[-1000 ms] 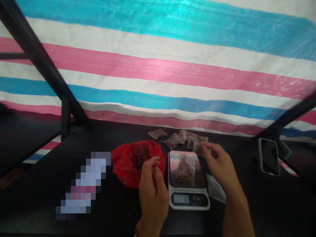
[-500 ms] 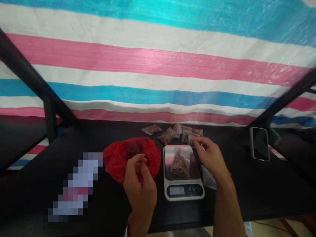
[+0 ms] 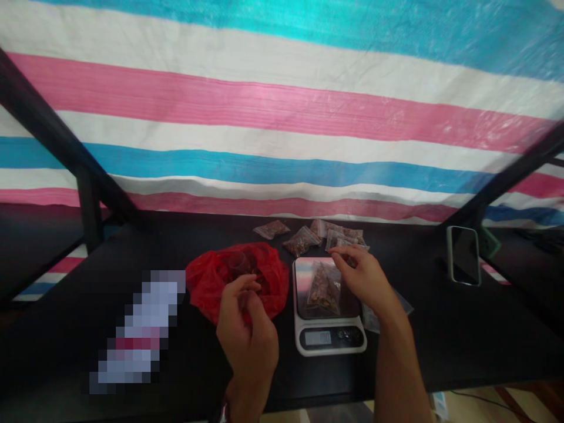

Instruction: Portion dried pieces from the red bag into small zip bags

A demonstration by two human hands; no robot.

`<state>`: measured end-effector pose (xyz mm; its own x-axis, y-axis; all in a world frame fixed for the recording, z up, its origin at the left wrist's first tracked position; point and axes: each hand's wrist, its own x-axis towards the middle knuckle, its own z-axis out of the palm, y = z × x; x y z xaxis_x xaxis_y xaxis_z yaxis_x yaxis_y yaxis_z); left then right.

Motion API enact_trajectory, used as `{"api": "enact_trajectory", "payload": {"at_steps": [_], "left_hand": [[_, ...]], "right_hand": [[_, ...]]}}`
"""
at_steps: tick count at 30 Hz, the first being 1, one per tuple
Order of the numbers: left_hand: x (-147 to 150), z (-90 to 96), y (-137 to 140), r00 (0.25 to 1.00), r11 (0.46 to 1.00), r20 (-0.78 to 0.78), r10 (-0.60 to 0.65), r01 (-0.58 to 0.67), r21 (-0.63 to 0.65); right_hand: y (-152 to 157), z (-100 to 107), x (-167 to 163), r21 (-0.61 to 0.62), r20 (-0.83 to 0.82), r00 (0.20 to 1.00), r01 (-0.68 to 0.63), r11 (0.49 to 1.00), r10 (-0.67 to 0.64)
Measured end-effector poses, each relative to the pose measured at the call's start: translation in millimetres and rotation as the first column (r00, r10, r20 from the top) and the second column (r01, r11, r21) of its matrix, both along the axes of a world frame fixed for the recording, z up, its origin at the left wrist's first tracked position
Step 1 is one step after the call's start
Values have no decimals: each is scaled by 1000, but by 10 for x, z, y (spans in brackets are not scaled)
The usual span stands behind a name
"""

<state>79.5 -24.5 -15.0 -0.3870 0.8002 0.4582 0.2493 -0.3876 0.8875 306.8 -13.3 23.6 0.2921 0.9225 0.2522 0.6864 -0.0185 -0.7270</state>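
A clear zip bag [image 3: 324, 291] of dried brown-and-green bits lies on the plate of a white kitchen scale [image 3: 332, 346]. The scale's display is lit, its digits too blurred to read surely. My right hand [image 3: 363, 279] hovers over the plate's right side, beside the bag's top, with thumb and fingers slightly apart and nothing visible in them. Over the front of an open red plastic bag [image 3: 205, 279] is my left hand [image 3: 249, 323], its fingers curled in towards the thumb; whatever they hold is hidden. Inside the red bag are a small clear cup [image 3: 238, 264] and dark loose bits.
Several filled zip bags [image 3: 303, 241] lie behind the scale. Flat clear bags [image 3: 374, 320] are partly under my right forearm. A phone [image 3: 463, 255] stands at the right. A blurred-out item [image 3: 150, 317] lies at the left. Striped sheeting [image 3: 282, 111] hangs behind the black table [image 3: 458, 335].
My right hand has moved slightly left, over the plate. The scale's reading has changed from about zero to a higher number. My left hand has hardly moved.
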Motion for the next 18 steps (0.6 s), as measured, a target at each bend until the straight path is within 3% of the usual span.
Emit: {"api": "enact_trajectory", "payload": {"at_steps": [9,18], "left_hand": [[-33,-21,0,1000,1000,-6,3,-3,0],[20,-21,-36,999,999,-42,-21,23,30]], "right_hand": [[27,-52,-2,-61,91,996,32,998,-26],[42,-63,-92,-111,112,993,-25,994,38]]}}
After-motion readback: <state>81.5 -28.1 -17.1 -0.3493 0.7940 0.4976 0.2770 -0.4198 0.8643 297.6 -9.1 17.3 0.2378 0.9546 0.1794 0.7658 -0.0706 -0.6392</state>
